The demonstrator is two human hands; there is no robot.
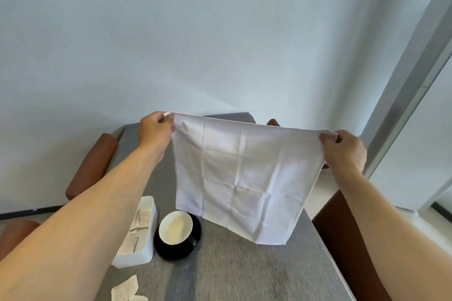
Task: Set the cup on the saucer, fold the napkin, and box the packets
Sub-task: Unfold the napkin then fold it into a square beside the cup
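Both hands, left (154,133) and right (343,150), pinch the napkin's (242,178) top corners, its spread cloth hiding the worktop (244,271) behind, packets (126,289) cut off below.

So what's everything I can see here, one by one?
napkin: one, white, held spread in the air above the table.
cup: one, black outside and cream inside, on the saucer.
saucer: one, black, left part of the table.
box: one, white, left of the saucer, packets inside.
loose packets: a few, pale, near table edge.
table: one, grey.
chairs: several, brown, around the table.
left hand: pinches napkin's upper left corner.
right hand: pinches the upper right corner.
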